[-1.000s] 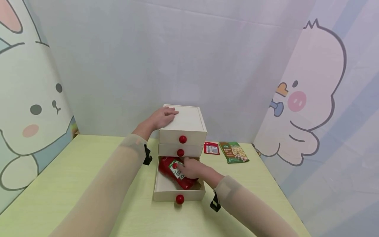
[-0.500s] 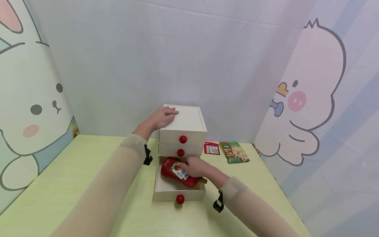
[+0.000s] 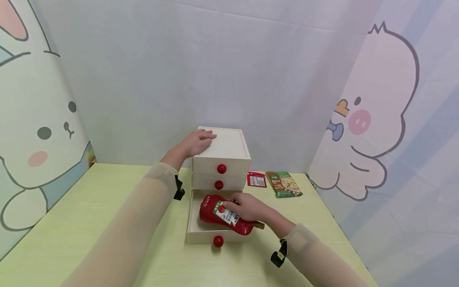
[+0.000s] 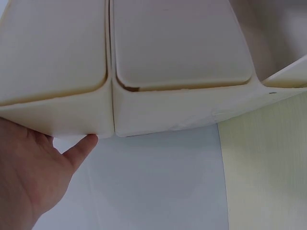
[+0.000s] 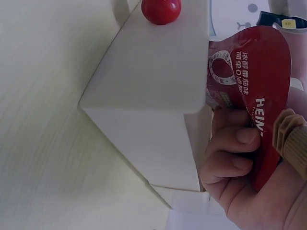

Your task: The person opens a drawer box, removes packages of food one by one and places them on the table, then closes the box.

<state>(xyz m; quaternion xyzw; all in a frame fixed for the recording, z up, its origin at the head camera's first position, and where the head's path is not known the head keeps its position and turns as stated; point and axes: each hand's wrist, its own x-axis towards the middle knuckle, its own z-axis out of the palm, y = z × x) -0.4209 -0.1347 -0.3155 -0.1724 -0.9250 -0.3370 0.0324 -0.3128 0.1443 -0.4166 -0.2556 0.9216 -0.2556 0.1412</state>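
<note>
My right hand (image 3: 248, 206) grips a red ketchup pouch (image 3: 211, 213) over the pulled-out bottom drawer (image 3: 201, 237). The pouch lies slantwise, its brown cap (image 5: 293, 139) pointing toward my right wrist. In the right wrist view, curled fingers (image 5: 230, 165) press against the pouch beside the drawer's wall. Atop the white drawer cabinet (image 3: 229, 145), my left hand (image 3: 196, 142) rests at the left edge with its fingers lying flat. From the left wrist view, the thumb (image 4: 81, 151) touches the cabinet's side.
The two upper drawers are closed, with red knobs (image 3: 221, 169) on their fronts. Right of the cabinet lie a small red packet (image 3: 256, 179) and a green-and-brown food packet (image 3: 284, 184) on the pale yellow table (image 3: 118, 191). A light curtain (image 3: 143, 79) stands behind.
The right hand has lifted the ketchup pouch from within the bottom drawer and moved it right and toward me, so its cap now clears the drawer's side. The left hand stays put.
</note>
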